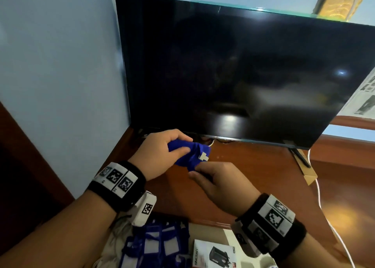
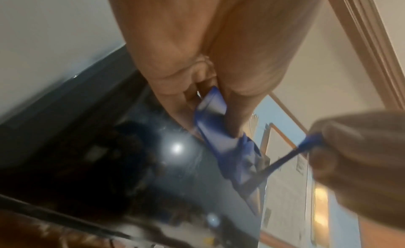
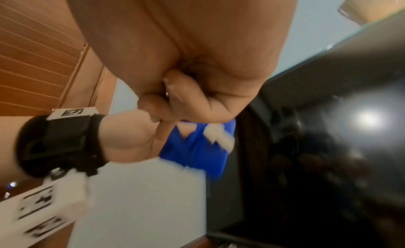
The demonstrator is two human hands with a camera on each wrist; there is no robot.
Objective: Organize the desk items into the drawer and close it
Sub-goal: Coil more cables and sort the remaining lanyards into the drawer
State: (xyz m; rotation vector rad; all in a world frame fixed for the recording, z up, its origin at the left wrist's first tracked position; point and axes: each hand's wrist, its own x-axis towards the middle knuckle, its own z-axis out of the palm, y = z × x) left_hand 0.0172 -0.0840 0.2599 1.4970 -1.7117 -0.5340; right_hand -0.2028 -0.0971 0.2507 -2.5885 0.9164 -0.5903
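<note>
**Inspector:** Above the wooden desk (image 1: 253, 166), just in front of the dark television (image 1: 233, 68), a small blue cloth pouch (image 1: 188, 156) is held clear of the surface. How is it gripped?

**Assistant:** The far end is pinched between thumb and curled fingers of the left hand (image 1: 162, 152). The near end is pinched by the right hand (image 1: 215, 178), fingers folded tight. In the left wrist view a thin blue drawstring (image 2: 282, 160) is seen stretched from the pouch into the right hand.

**Inspector:** Orientation?

**Assistant:** The long axis is judged to run from the left hand, farther away, toward the right hand, nearer the body. A white tag (image 1: 203, 156) is seen on the right-hand half.

**Inspector:** And the drawer?

**Assistant:** The open drawer (image 1: 227, 235) lies below the near desk edge, already holding a blue-and-white checked cloth (image 1: 156, 245) and a printed box (image 1: 213, 253). The right hand is nearer it, so the pouch would have to be brought back and down.
</note>
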